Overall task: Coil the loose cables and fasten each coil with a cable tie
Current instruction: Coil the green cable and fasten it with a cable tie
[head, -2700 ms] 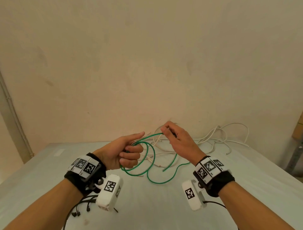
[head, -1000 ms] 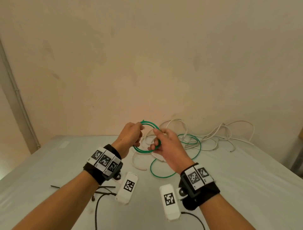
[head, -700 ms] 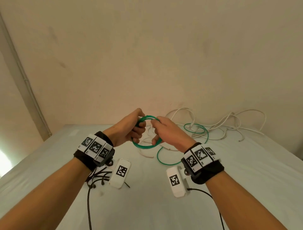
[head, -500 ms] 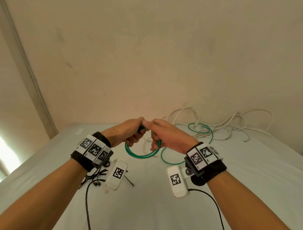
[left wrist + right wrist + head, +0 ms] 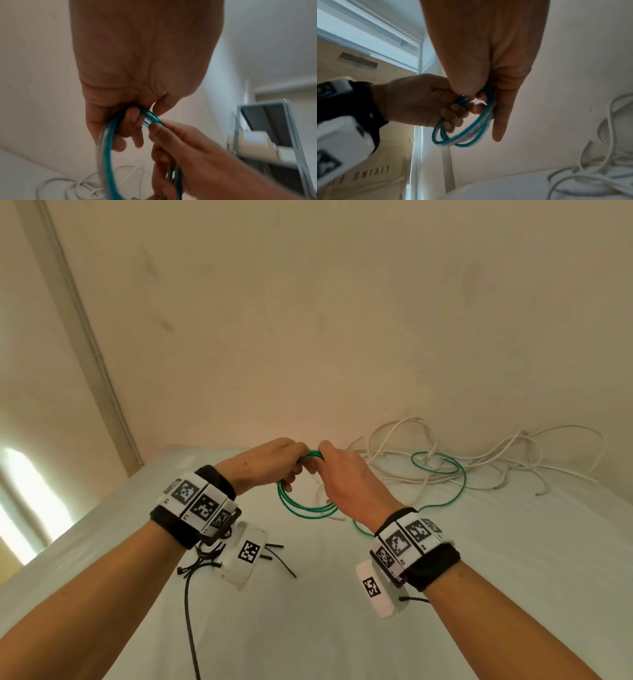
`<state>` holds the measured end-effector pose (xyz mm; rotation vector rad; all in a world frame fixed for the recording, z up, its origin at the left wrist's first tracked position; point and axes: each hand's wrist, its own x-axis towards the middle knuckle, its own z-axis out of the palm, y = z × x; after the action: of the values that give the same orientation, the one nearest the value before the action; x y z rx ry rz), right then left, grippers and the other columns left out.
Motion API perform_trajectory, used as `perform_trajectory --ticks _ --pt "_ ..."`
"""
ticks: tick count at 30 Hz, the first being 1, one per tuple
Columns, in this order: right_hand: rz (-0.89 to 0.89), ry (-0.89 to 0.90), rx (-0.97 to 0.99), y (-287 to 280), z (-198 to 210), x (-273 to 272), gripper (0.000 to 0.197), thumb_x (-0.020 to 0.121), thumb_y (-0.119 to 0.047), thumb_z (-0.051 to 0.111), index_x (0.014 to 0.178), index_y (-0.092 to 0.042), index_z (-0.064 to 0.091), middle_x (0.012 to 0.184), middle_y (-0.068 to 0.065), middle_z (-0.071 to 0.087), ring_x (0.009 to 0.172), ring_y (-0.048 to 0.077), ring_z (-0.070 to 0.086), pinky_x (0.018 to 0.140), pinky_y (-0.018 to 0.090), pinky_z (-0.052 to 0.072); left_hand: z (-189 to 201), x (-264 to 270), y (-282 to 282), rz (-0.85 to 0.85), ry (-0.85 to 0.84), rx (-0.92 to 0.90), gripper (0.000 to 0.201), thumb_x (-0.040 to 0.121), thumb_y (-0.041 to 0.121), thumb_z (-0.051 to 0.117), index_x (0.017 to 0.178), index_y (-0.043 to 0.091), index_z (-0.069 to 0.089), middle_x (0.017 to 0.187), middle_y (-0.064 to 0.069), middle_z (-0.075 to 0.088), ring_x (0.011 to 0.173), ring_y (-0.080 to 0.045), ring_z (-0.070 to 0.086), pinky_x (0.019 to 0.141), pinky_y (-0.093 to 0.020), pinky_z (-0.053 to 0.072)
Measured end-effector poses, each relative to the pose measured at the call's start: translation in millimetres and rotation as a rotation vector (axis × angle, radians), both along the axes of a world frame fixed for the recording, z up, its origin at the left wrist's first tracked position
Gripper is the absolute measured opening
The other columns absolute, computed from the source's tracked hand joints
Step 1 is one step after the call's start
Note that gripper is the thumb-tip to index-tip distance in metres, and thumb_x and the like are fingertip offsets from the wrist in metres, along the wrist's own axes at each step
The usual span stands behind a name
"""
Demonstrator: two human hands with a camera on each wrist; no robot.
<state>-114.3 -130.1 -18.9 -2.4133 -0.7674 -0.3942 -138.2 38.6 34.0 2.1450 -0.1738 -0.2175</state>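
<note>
Fingers of my left hand are curling round the top of the green coil, holding its turns bunched; my right hand is gripping the same bundle just beside them, its forefinger sticking out straight in the right wrist view.

Item, green cable: I am now holding it as a small tight ring of several turns above the near middle of the worktop, where a few seconds ago it was a wide slack pair of loops. Both hands are meeting at the top of the ring rather than standing apart. A green tail is trailing right and far into the white cables; I am judging the winding as unfinished.

Item, white cables: lying loose at the far right against the wall, untouched.

Item, black cable ties: lying on the near left worktop below my left wrist, none fitted yet. Fastening is waiting on the tail.
</note>
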Motion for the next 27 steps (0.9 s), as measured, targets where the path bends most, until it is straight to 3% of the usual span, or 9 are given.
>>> perform_trajectory --ticks 2,5,9,12,15,18,21,24,27 --pt "-0.018 0.058 0.107 4 -5 5 0.019 0.112 -0.027 0.041 0.099 -0.015 0.046 0.074 0.001 0.055 0.065 0.029 0.064 0.054 0.036 0.042 -7 -2 3 0.051 -0.119 0.1 0.041 0.111 0.034 0.034 0.106 0.008 0.065 0.084 -0.002 0.05 0.075 -0.018 0.051 0.075 -0.038 0.053" --pt "0.017 0.163 0.164 13 -8 6 0.022 0.113 -0.03 0.039 0.1 -0.013 0.045 0.077 0.007 0.059 0.074 0.034 0.069 0.059 0.04 0.047 -18 -4 13 0.087 -0.18 0.075 0.046 0.111 0.043 0.032 0.094 0.009 0.058 0.081 -0.007 0.044 0.069 -0.016 0.046 0.053 -0.017 0.047" --pt "0.09 0.265 0.069 29 -11 0 0.032 0.113 -0.037 0.035 0.1 -0.01 0.047 0.083 0.013 0.062 0.069 0.025 0.056 0.065 0.041 0.045 -32 -1 30 0.192 -0.146 0.034 0.046 0.111 0.041 0.032 0.08 0.013 0.052 0.066 0.001 0.037 0.056 -0.013 0.036 0.044 -0.022 0.041" --pt "0.173 0.63 0.191 43 -9 -2 0.051 0.109 -0.056 0.03 0.097 -0.014 0.057 0.092 0.012 0.068 0.078 0.018 0.066 0.078 0.04 0.061 -40 1 51 0.299 -0.081 0.055 0.037 0.106 0.033 0.037 0.075 0.015 0.047 0.064 0.002 0.034 0.052 -0.013 0.03 0.045 -0.025 0.029" --pt "0.166 0.862 0.353 53 -19 3 0.067 0.108 -0.062 0.025 0.097 -0.011 0.067 0.082 0.007 0.068 0.078 0.02 0.068 0.071 0.035 0.06 -45 -2 78 0.369 -0.04 0.005 0.035 0.106 0.031 0.039 0.073 0.018 0.044 0.062 0.004 0.032 0.049 -0.011 0.026 0.045 -0.024 0.024" --pt "0.063 0.664 -0.077 61 -41 7 0.054 0.108 -0.052 0.04 0.105 -0.005 0.068 0.087 0.008 0.07 0.077 0.022 0.067 0.078 0.04 0.061 -50 -9 96 0.412 0.023 -0.043 0.034 0.106 0.03 0.042 0.075 0.016 0.048 0.059 0.005 0.033 0.048 -0.01 0.026 0.043 -0.022 0.023" --pt "0.059 0.557 -0.505 73 -62 3 0.046 0.097 -0.049 0.067 0.113 -0.005 0.065 0.105 0.013 0.069 0.088 0.027 0.068 0.081 0.04 0.059 -55 -14 103 0.442 0.061 -0.056 0.032 0.105 0.028 0.044 0.077 0.014 0.051 0.059 0.005 0.034 0.049 -0.011 0.026 0.045 -0.023 0.024" --pt "0.044 0.503 -0.563 81 -72 1 0.037 0.091 -0.037 0.076 0.11 -0.007 0.066 0.11 0.013 0.068 0.095 0.03 0.07 0.086 0.041 0.061 -57 -14 104 0.483 0.056 -0.023 0.03 0.104 0.026 0.04 0.08 0.012 0.051 0.063 0.002 0.035 0.054 -0.013 0.028 0.049 -0.025 0.026" --pt "0.061 0.538 -0.478 76 -71 4 0.02 0.091 -0.02 0.076 0.102 -0.004 0.072 0.097 0.015 0.076 0.082 0.026 0.074 0.083 0.041 0.064 -55 -12 100 0.503 0.026 -0.002 0.03 0.104 0.025 0.037 0.081 0.011 0.051 0.066 0.0 0.036 0.057 -0.016 0.029 0.051 -0.027 0.027"
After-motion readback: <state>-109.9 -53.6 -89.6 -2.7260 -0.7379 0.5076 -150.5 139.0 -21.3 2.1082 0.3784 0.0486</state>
